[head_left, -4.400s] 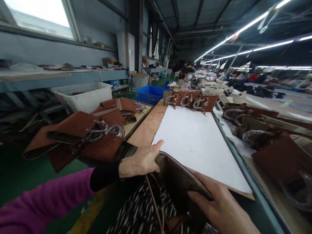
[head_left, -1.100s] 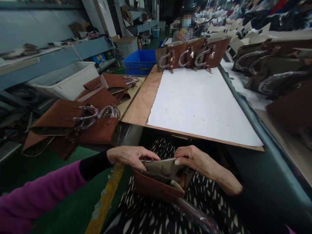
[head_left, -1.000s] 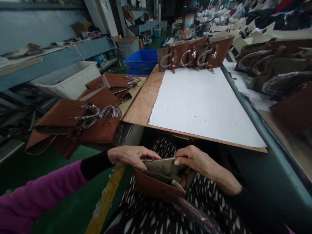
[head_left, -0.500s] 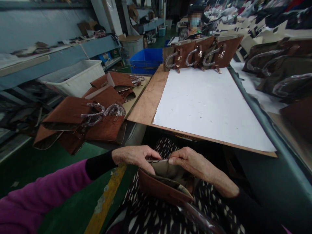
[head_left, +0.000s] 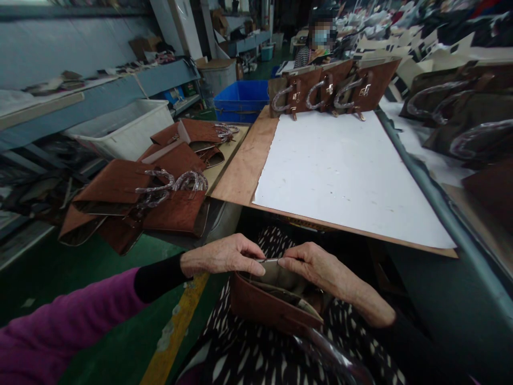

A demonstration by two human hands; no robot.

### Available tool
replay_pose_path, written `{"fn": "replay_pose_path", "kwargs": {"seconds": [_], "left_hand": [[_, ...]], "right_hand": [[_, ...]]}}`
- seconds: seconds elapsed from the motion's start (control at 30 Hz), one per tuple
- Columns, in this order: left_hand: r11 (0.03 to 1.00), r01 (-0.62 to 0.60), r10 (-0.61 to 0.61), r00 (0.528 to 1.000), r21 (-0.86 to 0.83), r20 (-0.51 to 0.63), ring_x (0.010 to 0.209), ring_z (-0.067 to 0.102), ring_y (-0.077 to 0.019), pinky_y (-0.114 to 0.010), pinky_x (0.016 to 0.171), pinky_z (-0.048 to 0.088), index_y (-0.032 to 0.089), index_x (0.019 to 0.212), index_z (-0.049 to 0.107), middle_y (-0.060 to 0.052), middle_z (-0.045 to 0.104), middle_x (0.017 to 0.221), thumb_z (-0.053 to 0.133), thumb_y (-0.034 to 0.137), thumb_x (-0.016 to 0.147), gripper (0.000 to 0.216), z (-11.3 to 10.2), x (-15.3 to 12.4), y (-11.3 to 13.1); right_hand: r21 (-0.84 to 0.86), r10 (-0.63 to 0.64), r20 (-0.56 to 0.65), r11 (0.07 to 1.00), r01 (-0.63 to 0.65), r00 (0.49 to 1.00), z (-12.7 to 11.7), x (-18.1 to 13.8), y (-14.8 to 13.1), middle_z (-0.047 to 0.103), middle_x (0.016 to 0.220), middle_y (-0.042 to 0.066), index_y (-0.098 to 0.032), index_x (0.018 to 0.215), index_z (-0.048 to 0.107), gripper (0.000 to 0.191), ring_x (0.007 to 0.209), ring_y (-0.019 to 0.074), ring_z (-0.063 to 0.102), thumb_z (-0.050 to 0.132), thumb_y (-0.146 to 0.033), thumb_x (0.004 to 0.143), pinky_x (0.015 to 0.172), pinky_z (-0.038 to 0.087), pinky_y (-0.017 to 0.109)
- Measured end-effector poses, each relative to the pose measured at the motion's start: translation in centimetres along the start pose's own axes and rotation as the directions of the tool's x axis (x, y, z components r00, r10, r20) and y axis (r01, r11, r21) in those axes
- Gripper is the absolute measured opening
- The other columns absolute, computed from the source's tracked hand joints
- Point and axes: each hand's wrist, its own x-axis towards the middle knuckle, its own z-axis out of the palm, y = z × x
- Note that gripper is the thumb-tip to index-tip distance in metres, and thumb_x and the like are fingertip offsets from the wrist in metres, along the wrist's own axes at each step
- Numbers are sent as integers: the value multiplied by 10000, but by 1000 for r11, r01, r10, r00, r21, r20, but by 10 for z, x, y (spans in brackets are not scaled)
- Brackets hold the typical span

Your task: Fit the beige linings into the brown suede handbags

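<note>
A brown handbag [head_left: 266, 307] with a lighter lining rests on my lap, its mouth open toward me. My left hand [head_left: 228, 255] pinches the far rim of the bag near its left end, thumb on the inner side. Close beside it, my right hand [head_left: 316, 264] grips the same rim, thumb and fingers pressed together on the edge. The plastic-wrapped handle [head_left: 332, 353] of this bag hangs over my lap on the near side. The fingertips behind the rim are hidden.
A white sheet [head_left: 340, 171] covers the wooden board [head_left: 240, 166] ahead. Several brown handbags [head_left: 328, 88] stand at its far end, and more brown bags [head_left: 176, 211] lie piled at left. Behind are a blue bin [head_left: 240, 99], a white tub [head_left: 128, 128] and a masked person [head_left: 316, 43].
My left thumb has lifted from inside the bag up to the rim, closer to my right thumb. My right hand keeps its hold, and the bag has shifted slightly right.
</note>
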Motion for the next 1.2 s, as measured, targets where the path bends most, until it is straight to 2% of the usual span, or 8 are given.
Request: {"fn": "replay_pose_path", "kwargs": {"seconds": [0.23,0.37,0.47,0.6,0.73,0.8,0.93,1.2], "left_hand": [[998,0,3,999,63,-52,619,409,-99,-189,547,279,120,879,675,20,529,674,532,369,769,308,2,2,-4],[998,-3,8,997,67,-75,609,385,-95,-196,545,268,123,880,676,23,507,667,511,347,771,299,4,2,-3],[996,0,7,997,88,-79,578,340,-88,-202,516,238,119,834,666,29,449,628,501,340,771,283,5,3,-2],[993,14,-2,995,116,-105,530,260,-78,-220,475,180,116,676,594,39,321,566,487,344,777,270,5,4,-2],[987,11,8,993,158,-121,507,239,-73,-230,454,151,133,581,480,40,275,551,471,345,783,292,4,3,-3],[986,13,6,993,164,-118,504,253,-73,-225,452,159,137,588,471,39,292,549,461,344,788,287,4,3,-3],[987,3,15,994,160,-110,506,257,-75,-220,451,165,140,590,467,39,287,543,457,340,792,285,3,3,-3],[987,-12,25,996,161,-83,518,251,-74,-223,460,159,139,588,455,37,281,556,462,335,795,286,3,4,-3]], "right_hand": [[-88,-8,-13,996,6,1000,-4,0,-9,477,583,-24,-174,669,595,348,561,98,420,420,-409,857,507,283,221],[-120,12,9,993,-11,1000,-4,0,-14,431,553,-37,-174,619,558,366,538,86,381,414,-409,859,497,261,216],[-147,11,8,989,-10,1000,-1,2,-18,385,526,-46,-174,579,519,379,510,77,346,420,-414,856,493,246,216],[-162,-26,-42,987,19,999,4,5,-21,432,540,-51,-189,630,555,322,528,77,390,419,-369,861,520,259,215],[-160,-42,-88,987,28,995,-3,0,-12,538,602,-44,-213,706,616,173,607,98,473,487,-268,808,568,305,211],[-126,-10,-106,992,-3,994,-10,-6,-1,614,719,-33,-230,786,645,108,701,122,526,541,-253,765,625,344,217],[-30,13,-146,999,-18,989,-15,-18,15,645,877,-15,-240,910,652,190,832,154,555,591,-248,730,721,381,236],[-53,34,-256,997,-49,966,-2,-15,11,647,747,-11,-206,752,676,148,731,135,552,532,-229,775,656,373,226]]}}
